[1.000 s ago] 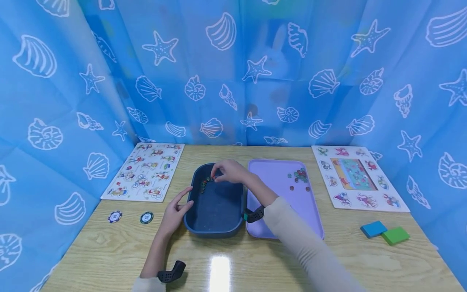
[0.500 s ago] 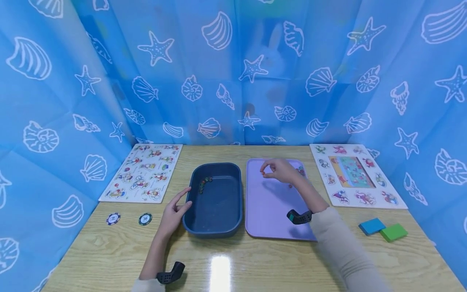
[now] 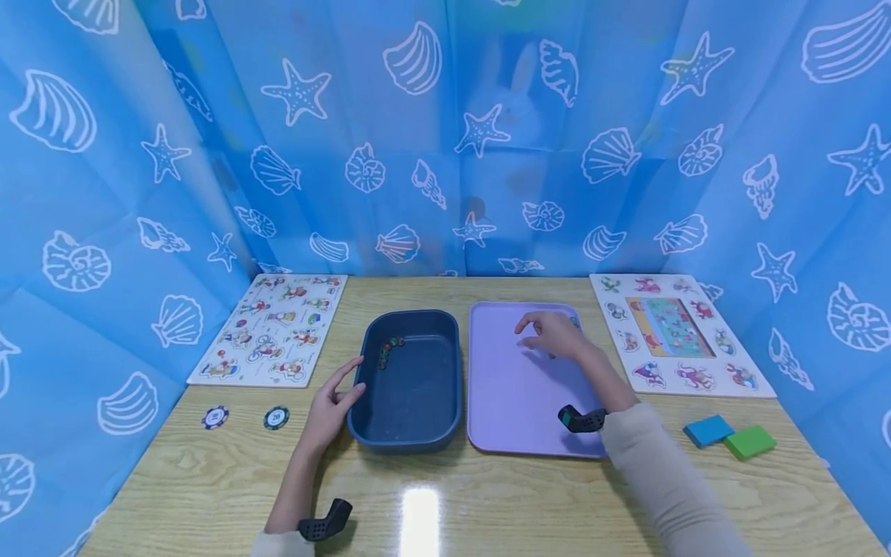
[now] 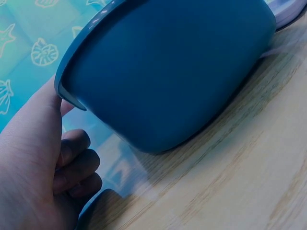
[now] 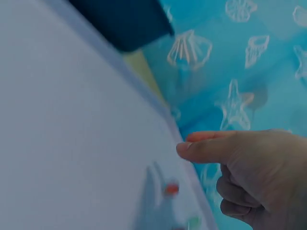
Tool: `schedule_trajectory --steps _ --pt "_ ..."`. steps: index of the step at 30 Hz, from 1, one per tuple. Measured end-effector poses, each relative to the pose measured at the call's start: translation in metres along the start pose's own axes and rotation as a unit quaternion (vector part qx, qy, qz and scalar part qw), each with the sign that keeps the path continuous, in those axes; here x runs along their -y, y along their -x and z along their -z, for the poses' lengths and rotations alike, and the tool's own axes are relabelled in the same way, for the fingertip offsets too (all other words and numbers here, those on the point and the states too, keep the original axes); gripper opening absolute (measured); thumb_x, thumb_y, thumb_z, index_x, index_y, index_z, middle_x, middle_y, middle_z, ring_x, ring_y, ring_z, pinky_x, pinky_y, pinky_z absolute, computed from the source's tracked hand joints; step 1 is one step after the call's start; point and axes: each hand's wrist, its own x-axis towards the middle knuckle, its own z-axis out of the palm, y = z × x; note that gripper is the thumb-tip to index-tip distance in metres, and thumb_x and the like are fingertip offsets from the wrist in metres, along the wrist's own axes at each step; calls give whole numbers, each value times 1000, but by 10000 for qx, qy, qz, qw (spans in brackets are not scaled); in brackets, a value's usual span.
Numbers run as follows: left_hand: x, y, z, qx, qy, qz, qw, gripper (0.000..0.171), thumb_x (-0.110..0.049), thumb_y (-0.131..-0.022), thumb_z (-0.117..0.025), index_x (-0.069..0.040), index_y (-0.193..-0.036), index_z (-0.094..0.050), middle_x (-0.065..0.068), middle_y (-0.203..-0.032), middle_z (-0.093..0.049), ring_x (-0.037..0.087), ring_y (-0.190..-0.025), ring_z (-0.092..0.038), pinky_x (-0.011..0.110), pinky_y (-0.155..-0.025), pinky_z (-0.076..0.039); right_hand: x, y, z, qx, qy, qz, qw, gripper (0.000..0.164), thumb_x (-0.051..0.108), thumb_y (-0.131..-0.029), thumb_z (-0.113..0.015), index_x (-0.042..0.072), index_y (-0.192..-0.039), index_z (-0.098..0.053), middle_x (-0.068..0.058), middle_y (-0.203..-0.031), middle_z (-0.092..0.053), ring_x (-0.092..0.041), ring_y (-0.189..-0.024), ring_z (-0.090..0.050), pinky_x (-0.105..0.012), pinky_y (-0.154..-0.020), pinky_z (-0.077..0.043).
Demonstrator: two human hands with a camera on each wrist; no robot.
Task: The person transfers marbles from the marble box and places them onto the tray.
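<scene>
Biggest thing here is the blue fabric curtain (image 3: 445, 193) with white shells and starfish, wrapping round the back and sides. In front of it there's a light wood-grain table (image 3: 529, 507).

Two white rectangular picture-puzzle boards sit at the far corners, left (image 3: 271, 329) and right (image 3: 671, 336). Between them is a flat lilac tray (image 3: 515, 410) with rounded corners, and just left of that a deep dark-blue tub (image 3: 418, 398).

Left hand (image 3: 332, 402) is holding the tub's left rim with thumb and index, other fingers curled below. Right hand (image 3: 557, 336) hangs over the upper right of the tray, thumb and index tips slightly apart. That hand is kinda in the way, covering most of the tray's bead corner from the head view.

Smaller stuff: a blue block (image 3: 708, 431) and a green block (image 3: 749, 442) right beside each other below the right board, plus a dark green "20" poker chip (image 3: 276, 418) and a purple-and-white chip (image 3: 215, 417) below the left one.

Tiniest are the red and green beads (image 3: 384, 354), bent along the tub's upper left corner. On the tray, the right wrist view gets a blurry orange-red bead (image 5: 171, 188) and a green one (image 5: 194, 222).
</scene>
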Motion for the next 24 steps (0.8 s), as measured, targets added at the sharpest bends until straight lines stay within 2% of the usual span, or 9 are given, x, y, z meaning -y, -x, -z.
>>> schedule_trajectory --steps 6,9,14,17,20,22,24 --pt "-1 0 0 51 73 -69 9999 45 -16 -91 -53 -15 -134 -41 1 -45 -38 10 -37 -45 23 -51 -44 56 -23 -6 -392 -391 705 9960 13 18 -82 -66 15 -94 -67 2 -50 -33 -13 -45 -30 -27 -46 -27" --pt "0 0 1 46 82 -78 9999 45 -15 -91 -53 -15 -134 -41 1 -44 -38 10 -38 -46 23 -52 -45 90 -39 -14 -323 -438 913 9943 13 24 -83 -64 18 -94 -68 3 -50 -31 -14 -46 -29 -26 -47 -27" --pt "0 0 3 8 104 -104 9999 45 -14 -90 -53 -15 -134 -42 0 -45 -39 10 -38 -46 23 -53 -46 138 -67 -33 63 -296 1138 9930 16 26 -84 -63 18 -97 -67 3 -51 -31 -14 -46 -30 -25 -48 -26" --pt "0 0 3 43 66 -141 9999 45 -14 -90 -53 -15 -134 -42 -2 -45 -37 10 -37 -42 22 -50 -42 155 -81 -47 251 -58 1175 9927 16 23 -85 -62 17 -98 -67 2 -54 -36 -13 -48 -33 -24 -49 -27" --pt "1 0 3 57 27 -177 9998 45 -15 -90 -53 -15 -134 -42 -2 -47 -36 12 -36 -40 21 -47 -40 163 -93 -60 440 212 1126 9924 16 23 -85 -62 18 -100 -66 -1 -64 -49 -16 -55 -42 -25 -54 -33" --pt "1 0 4 34 -2 -167 9999 45 -16 -90 -53 -16 -133 -42 -2 -46 -34 15 -36 -39 22 -46 -38 165 -99 -67 548 420 1077 9918 17 23 -85 -62 18 -100 -66 -1 -79 -60 -17 -67 -53 -26 -63 -41" --pt "1 0 4 23 -24 -157 9999 45 -17 -90 -54 -17 -133 -43 -2 -46 -35 18 -36 -39 22 -48 -39 166 -105 -73 677 551 956 9916 18 22 -84 -63 18 -101 -66 -2 -96 -63 -18 -82 -57 -28 -73 -44"
